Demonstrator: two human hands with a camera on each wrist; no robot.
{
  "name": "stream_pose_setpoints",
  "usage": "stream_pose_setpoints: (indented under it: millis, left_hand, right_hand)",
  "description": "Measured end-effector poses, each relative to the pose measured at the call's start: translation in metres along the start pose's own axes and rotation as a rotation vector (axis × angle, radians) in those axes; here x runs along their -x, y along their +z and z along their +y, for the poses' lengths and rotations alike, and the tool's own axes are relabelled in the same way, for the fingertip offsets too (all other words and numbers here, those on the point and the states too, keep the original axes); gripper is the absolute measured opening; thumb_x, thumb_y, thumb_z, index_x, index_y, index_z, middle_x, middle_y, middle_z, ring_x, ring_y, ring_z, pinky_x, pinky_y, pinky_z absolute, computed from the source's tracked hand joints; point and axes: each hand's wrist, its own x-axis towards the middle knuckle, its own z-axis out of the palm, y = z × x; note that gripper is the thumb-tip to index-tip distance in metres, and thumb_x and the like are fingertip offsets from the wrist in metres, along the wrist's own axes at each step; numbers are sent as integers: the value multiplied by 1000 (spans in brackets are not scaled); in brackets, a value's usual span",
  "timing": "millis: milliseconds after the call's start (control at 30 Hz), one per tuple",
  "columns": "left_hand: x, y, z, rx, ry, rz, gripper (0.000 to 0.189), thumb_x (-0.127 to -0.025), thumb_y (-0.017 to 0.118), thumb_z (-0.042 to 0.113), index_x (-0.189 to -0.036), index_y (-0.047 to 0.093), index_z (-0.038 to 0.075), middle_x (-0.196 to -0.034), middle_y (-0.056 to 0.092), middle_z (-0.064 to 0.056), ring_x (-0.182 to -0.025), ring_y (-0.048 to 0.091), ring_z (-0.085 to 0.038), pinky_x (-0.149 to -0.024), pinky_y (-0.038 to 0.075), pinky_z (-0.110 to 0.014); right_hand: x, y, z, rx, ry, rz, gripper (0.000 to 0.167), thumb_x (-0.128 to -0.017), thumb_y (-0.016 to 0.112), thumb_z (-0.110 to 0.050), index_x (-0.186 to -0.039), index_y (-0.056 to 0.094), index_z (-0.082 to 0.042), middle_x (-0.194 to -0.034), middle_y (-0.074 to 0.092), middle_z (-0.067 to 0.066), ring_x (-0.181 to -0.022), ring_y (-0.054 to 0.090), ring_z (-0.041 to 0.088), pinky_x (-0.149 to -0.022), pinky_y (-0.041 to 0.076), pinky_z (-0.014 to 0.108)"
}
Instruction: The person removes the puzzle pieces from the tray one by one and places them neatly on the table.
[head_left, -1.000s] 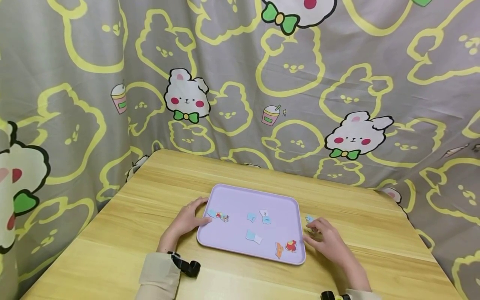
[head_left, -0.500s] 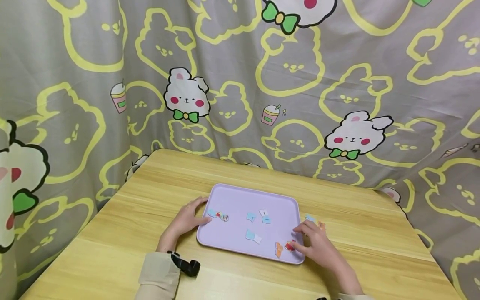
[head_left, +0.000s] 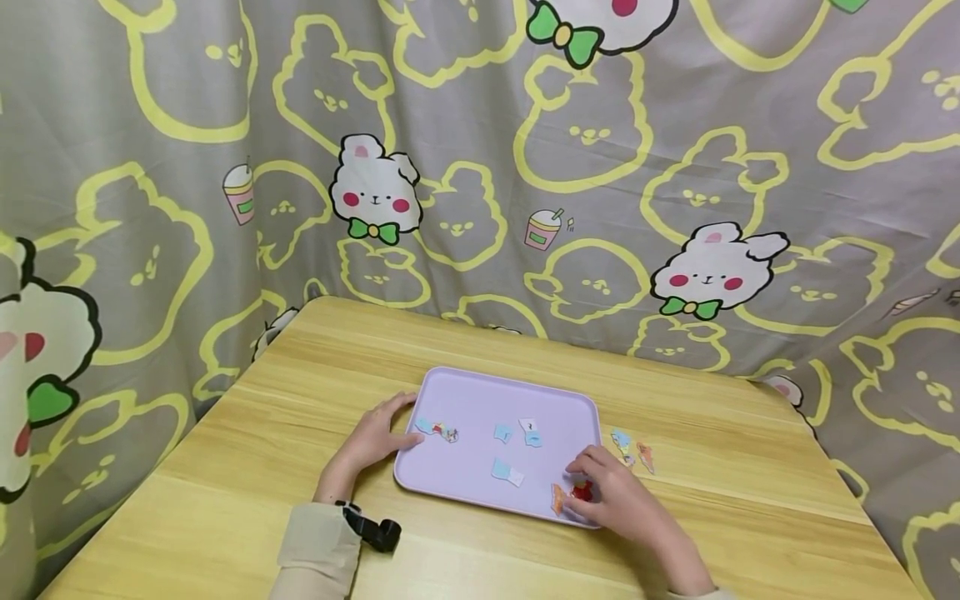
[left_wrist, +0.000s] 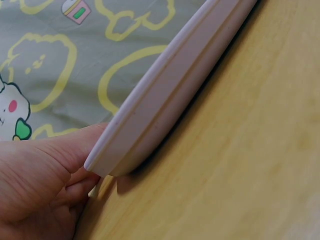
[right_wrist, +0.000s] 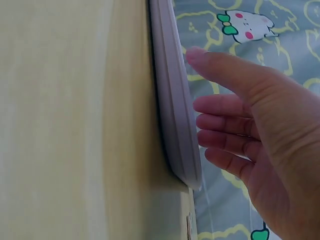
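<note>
One red paper piece is lying in the purple tray, close to its near right corner, partly covered by the right hand. That hand is arching over the tray's right rim with thumb and fingers standing apart; whether the fingertips are touching the red piece, one cannot tell. An orange piece is lying just beside the red one, on the side toward the tray's middle. Around the tray's middle, a blue piece is resting near a white-and-blue pair, while a pale blue and white pair is lying nearer the front rim. Along the tray's left rim, a small colourful cluster is sitting beside the left hand, which is pinching that rim, thumb over the edge. Outside the tray's right rim, a multicoloured piece and a second orange piece are lying on the wooden table. Beyond the tray, a patterned curtain is hanging.
</note>
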Motion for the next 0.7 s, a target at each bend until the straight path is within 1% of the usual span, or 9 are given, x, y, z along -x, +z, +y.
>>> stream_pose_setpoints:
  millis: [133, 267, 400, 500, 567, 700]
  left_hand:
    - [0, 0, 0, 4, -3, -2, 70, -88, 73, 22, -149, 41, 10, -158, 28, -25, -146, 25, -48, -118, 24, -63]
    - [0, -1, 0, 7, -4, -4, 70, -88, 73, 22, -149, 41, 9, -158, 27, -25, -146, 24, -48, -118, 23, -63]
    - [-1, -1, 0, 2, -6, -9, 70, -88, 73, 23, -149, 41, 9, -159, 27, -25, -146, 24, -47, -119, 23, -62]
    - [0, -1, 0, 3, -8, -11, 70, -88, 73, 23, -149, 40, 10, -159, 27, -24, -147, 24, -47, -119, 23, -62]
    - [0, -1, 0, 2, -6, -12, 70, -89, 72, 23, -150, 40, 10, -159, 27, -24, -146, 24, -47, -119, 23, -63]
    - [0, -2, 1, 4, -1, -11, 70, -89, 72, 23, -150, 40, 10, -159, 27, -24, -146, 24, -47, -119, 23, -63]
  right_hand:
    - [-2, 1, -3, 0, -10, -27, 31, -77, 82, -33, -93, 68, -9, -89, 57, -6, -75, 47, 3, -64, 44, 14]
    - [-4, 3, -4, 11, -8, -55, 31, -77, 82, -36, -90, 68, -11, -87, 56, -8, -76, 47, 2, -65, 45, 16]
    - [-5, 5, -5, 11, -18, -72, 29, -75, 83, -33, -86, 67, -12, -83, 55, -9, -74, 47, 1, -64, 44, 14]
    - [-6, 5, -6, 26, -45, -66, 27, -73, 84, -30, -84, 67, -12, -80, 55, -9, -72, 47, 0, -63, 44, 12]
    - [-7, 6, -6, 41, -62, -63, 26, -73, 84, -29, -83, 67, -12, -79, 55, -9, -71, 46, 0, -62, 43, 12]
    - [-9, 4, -9, 68, -62, -83, 25, -73, 84, -29, -83, 67, -12, -78, 54, -9, -70, 43, -1, -61, 41, 12]
